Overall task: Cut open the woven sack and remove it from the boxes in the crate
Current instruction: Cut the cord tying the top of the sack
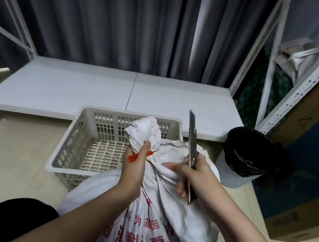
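A white woven sack point(151, 214) with red printed characters lies tipped across the near right corner of a beige slotted plastic crate point(78, 147). Its neck is bunched and tied with a red strip point(133, 157). My left hand point(135, 163) grips the sack's neck just below the tied knot point(146, 129). My right hand point(193, 175) holds a utility knife point(191, 145) with its long blade pointing up and away, to the right of the neck. The boxes inside the sack are hidden. The crate floor to the left of the sack is bare.
A low white shelf board point(117, 92) runs behind the crate, with grey curtains behind it. A white bin with a black liner point(247, 156) stands at right. A large cardboard box point(315, 168) leans at far right by a white perforated rack upright point(313, 79). The floor is beige tile.
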